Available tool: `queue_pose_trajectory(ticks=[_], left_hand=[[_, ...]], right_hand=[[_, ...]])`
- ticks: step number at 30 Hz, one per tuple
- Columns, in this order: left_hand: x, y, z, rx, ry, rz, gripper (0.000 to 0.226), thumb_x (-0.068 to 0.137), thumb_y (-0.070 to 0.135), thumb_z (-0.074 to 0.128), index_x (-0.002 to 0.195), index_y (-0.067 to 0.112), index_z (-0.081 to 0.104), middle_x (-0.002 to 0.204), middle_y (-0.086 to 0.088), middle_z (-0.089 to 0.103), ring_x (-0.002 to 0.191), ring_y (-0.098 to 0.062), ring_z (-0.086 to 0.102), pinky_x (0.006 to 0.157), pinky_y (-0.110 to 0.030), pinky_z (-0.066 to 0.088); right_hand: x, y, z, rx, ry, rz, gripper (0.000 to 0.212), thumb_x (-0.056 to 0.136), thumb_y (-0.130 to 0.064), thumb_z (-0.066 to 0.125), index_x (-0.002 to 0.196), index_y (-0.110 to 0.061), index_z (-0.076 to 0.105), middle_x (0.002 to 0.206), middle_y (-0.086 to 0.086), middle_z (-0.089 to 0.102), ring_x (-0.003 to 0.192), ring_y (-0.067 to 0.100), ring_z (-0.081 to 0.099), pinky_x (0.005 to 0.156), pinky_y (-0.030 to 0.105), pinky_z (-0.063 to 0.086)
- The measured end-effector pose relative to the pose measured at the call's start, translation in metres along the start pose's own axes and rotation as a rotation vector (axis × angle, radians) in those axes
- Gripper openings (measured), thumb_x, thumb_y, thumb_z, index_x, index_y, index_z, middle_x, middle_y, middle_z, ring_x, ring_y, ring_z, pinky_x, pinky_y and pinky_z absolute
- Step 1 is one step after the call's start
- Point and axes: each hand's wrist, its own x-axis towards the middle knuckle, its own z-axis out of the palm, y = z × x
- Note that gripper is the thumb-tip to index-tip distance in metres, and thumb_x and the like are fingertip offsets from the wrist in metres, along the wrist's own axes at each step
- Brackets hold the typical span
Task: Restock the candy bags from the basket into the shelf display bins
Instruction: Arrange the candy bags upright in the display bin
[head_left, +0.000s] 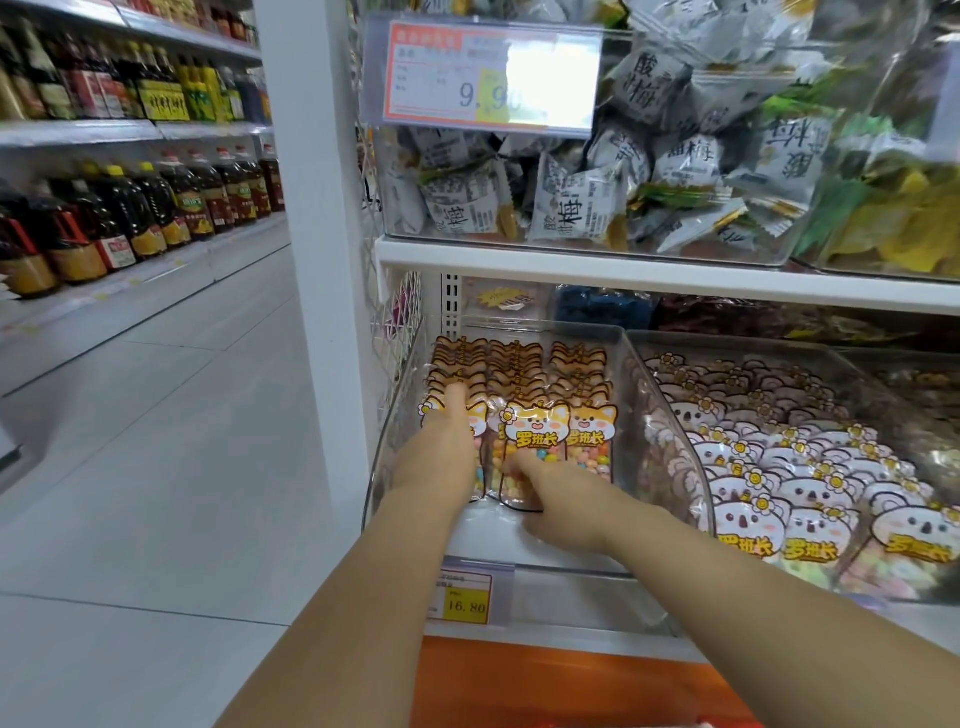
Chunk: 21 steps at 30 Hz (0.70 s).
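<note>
Head view: right hand (558, 512) pinches the low end of the middle front bag (524, 457), just ahead of it; left hand (441, 457) lies flat, fingers together, on the left row. Glossy clear sleeves of round pastel candy stand upright, long axis vertical, in three rows within the clear bin (654, 415); basket unseen

The left hand (447, 441) hides the front-left candy bag's (480, 441) face.
</note>
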Motion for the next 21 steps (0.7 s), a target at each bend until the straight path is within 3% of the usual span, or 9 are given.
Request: queue_pose_trajectory(ticks=[4, 10, 14, 16, 21], left_hand=[[-0.004, 0.002, -0.002, 0.010, 0.026, -0.008, 0.031, 0.098, 0.008, 0.046, 0.120, 0.019, 0.027, 0.116, -0.013, 0.054, 0.091, -0.034, 0.059, 0.072, -0.043, 0.046], [-0.006, 0.004, -0.004, 0.007, 0.009, -0.040, 0.036, 0.097, 0.007, 0.046, 0.126, 0.017, 0.027, 0.124, -0.014, 0.052, 0.094, -0.033, 0.058, 0.073, -0.042, 0.042], [-0.002, 0.002, -0.003, -0.005, -0.027, -0.022, 0.071, 0.094, 0.000, 0.043, 0.151, 0.026, 0.010, 0.140, -0.016, 0.048, 0.109, -0.036, 0.059, 0.088, -0.047, 0.050], [-0.003, 0.003, -0.004, 0.005, -0.050, -0.007, 0.077, 0.092, -0.002, 0.043, 0.152, 0.028, 0.007, 0.141, -0.017, 0.047, 0.110, -0.038, 0.059, 0.090, -0.049, 0.050], [-0.008, 0.001, -0.008, 0.051, -0.101, 0.029, 0.046, 0.089, 0.001, 0.054, 0.120, 0.026, 0.033, 0.126, -0.012, 0.045, 0.095, -0.036, 0.058, 0.082, -0.047, 0.051]], right_hand=[[0.001, 0.002, 0.001, 0.025, 0.013, 0.002, 0.058, 0.085, -0.011, 0.058, 0.135, -0.032, 0.037, 0.121, 0.007, 0.061, 0.107, 0.029, 0.059, 0.083, 0.036, 0.050], [0.000, 0.005, 0.002, 0.001, 0.007, -0.006, 0.051, 0.086, -0.012, 0.057, 0.130, -0.027, 0.040, 0.117, 0.006, 0.061, 0.105, 0.029, 0.058, 0.077, 0.035, 0.047], [0.003, 0.008, 0.002, 0.006, -0.017, -0.012, 0.046, 0.086, -0.011, 0.057, 0.127, -0.027, 0.043, 0.113, 0.008, 0.061, 0.102, 0.029, 0.057, 0.081, 0.038, 0.050], [0.003, 0.010, 0.002, 0.012, -0.028, -0.015, 0.047, 0.086, -0.011, 0.057, 0.129, -0.027, 0.045, 0.111, 0.006, 0.060, 0.102, 0.028, 0.057, 0.082, 0.038, 0.050], [0.003, 0.011, 0.004, 0.031, -0.050, -0.017, 0.051, 0.086, -0.009, 0.056, 0.133, -0.028, 0.050, 0.104, -0.002, 0.056, 0.102, 0.023, 0.055, 0.085, 0.033, 0.048]])
